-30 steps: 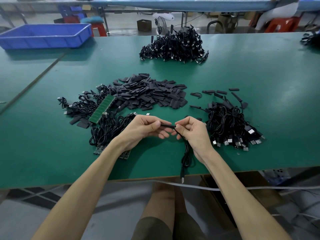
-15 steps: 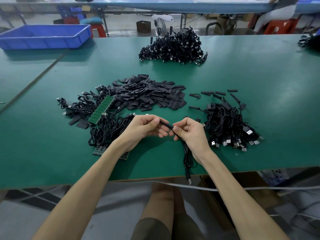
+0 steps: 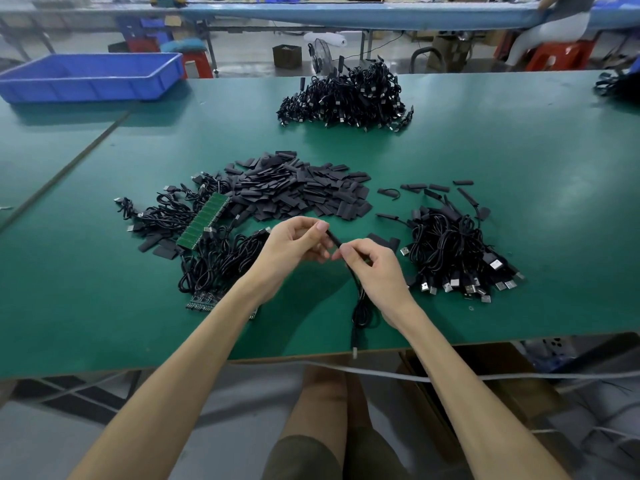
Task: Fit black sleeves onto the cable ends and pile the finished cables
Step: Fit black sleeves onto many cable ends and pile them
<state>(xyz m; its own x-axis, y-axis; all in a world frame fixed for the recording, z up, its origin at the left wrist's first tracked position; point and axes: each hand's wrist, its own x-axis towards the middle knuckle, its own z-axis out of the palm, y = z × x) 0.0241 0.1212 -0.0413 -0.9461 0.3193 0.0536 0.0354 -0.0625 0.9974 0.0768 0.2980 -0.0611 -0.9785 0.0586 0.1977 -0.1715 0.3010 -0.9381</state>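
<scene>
My left hand [image 3: 294, 242] pinches a black sleeve [image 3: 334, 239] that points down to the right. My right hand [image 3: 375, 268] grips a black cable [image 3: 361, 308] just behind the sleeve; the cable's loop and plug hang over the table's front edge. A heap of flat black sleeves [image 3: 298, 192] lies behind my hands. Loose cables [image 3: 214, 261] lie at the left, a cable pile with USB plugs [image 3: 453, 254] at the right, and a large cable pile [image 3: 346, 97] at the far middle.
A strip of green circuit boards [image 3: 204, 221] lies among the left cables. A blue tray [image 3: 90, 76] stands at the far left. A few stray sleeves [image 3: 436, 188] lie behind the right pile. Another person sits on an orange stool [image 3: 557, 53] at the far right.
Both hands have shifted slightly toward the far side, and the sleeve has tilted from nearly level to slanting down toward my right hand. The hanging cable end has swung a little.
</scene>
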